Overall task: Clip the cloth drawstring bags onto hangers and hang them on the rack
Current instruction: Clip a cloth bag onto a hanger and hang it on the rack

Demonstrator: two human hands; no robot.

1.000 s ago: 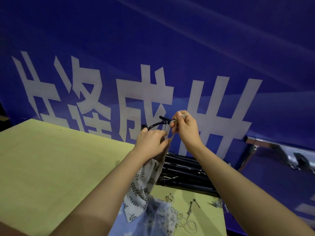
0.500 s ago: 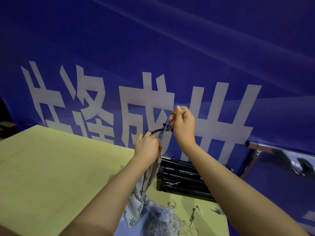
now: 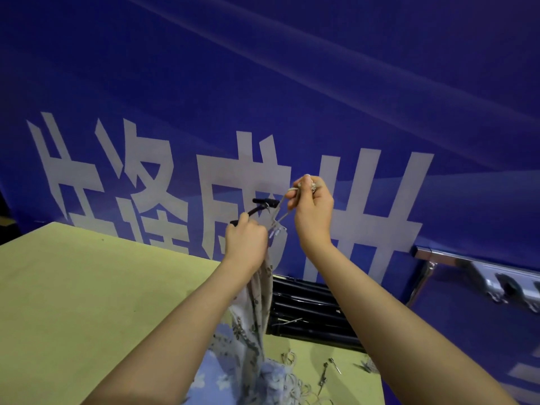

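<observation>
The leaf-print drawstring bag (image 3: pixel 257 290) hangs limp above the table's (image 3: pixel 87 287) far edge, light and floppy; best gripped at its gathered top, where the left hand (image 3: pixel 247 244) clutches it with the black hanger (image 3: pixel 257 207). The right hand (image 3: pixel 312 206) pinches the drawstring (image 3: pixel 282 211).

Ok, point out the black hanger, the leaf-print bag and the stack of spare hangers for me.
black hanger (image 3: pixel 265 203): head view, on the black clip at its upper end.
leaf-print bag (image 3: pixel 257 305): head view, on cloth hanging below the left hand.
stack of spare hangers (image 3: pixel 309 314): head view, on the black bars.
</observation>
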